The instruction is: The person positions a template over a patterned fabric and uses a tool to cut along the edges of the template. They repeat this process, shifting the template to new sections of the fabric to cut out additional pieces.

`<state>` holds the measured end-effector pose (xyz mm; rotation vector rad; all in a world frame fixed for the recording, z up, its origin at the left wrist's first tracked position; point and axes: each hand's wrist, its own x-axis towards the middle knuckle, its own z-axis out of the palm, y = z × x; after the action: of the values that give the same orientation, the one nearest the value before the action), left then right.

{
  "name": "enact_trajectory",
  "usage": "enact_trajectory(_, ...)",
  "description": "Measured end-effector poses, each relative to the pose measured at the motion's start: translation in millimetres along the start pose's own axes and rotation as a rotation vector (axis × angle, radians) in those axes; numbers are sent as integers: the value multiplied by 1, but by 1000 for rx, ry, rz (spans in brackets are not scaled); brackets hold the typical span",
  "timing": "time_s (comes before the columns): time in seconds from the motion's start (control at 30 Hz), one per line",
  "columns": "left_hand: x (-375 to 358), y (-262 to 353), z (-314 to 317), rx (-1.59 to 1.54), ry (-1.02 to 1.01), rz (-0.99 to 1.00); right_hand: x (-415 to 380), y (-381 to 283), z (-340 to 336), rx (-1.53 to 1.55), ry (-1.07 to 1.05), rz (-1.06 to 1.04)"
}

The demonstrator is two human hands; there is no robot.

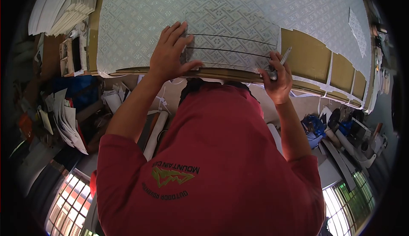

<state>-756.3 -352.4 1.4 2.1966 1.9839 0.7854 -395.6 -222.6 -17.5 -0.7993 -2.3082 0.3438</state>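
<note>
Pale patterned fabric [140, 23] covers much of the table. Near the front edge lies a clear ruler-like strip [230, 53] with two long dark lines across it. My left hand [170, 53] rests flat at the strip's left end, its fingers spread on the fabric. At the right end, my right hand [279, 76] has curled fingers around a slim silvery tool [286, 55], whose tip points up and away. The exact kind of tool is hard to tell.
Stacked white sheets [70, 6] lie at the back left. Brown board [304, 53] shows through cut-outs on the right, beside a small loose fabric piece [357, 31]. Papers [68, 121] and a blue bag [313, 127] are below the table.
</note>
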Motion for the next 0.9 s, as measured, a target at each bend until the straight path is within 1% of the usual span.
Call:
enact_trajectory(0.43,2,0,1,0,25,18,1,0,0,3,-3,12)
enact_trajectory(0.9,3,2,-1,10,-2,0,4,-2,-3,11,-10,7)
